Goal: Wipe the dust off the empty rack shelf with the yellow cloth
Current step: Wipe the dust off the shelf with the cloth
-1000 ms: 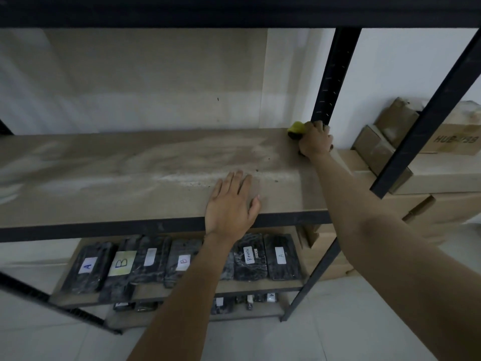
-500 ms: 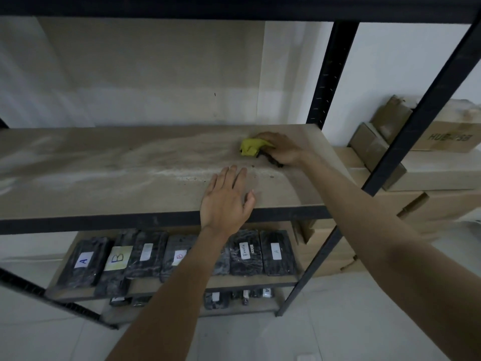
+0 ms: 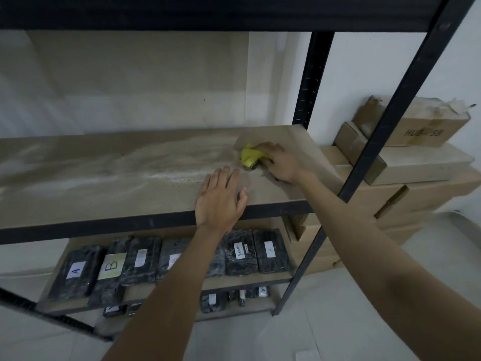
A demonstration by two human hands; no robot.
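Observation:
The empty rack shelf [image 3: 109,178] is a dusty tan board with a black front rail, streaked with pale dust across its middle and left. My right hand [image 3: 279,162] presses the crumpled yellow cloth [image 3: 249,155] onto the board's right part, the cloth sticking out to the left of my fingers. Flat on the board near its front edge lies my left hand [image 3: 221,198], fingers spread, holding nothing, just in front and to the left of the cloth.
Black rack posts [image 3: 311,82] stand at the right end. The lower shelf [image 3: 234,281] carries several dark wrapped packs with white labels [image 3: 270,250]. Cardboard boxes [image 3: 416,165] are stacked right of the rack. The upper shelf's rail [image 3: 208,14] is overhead.
My right hand has dragged the yellow cloth from the back right corner leftward and toward the front, over the board. My left hand has stayed flat at the front edge.

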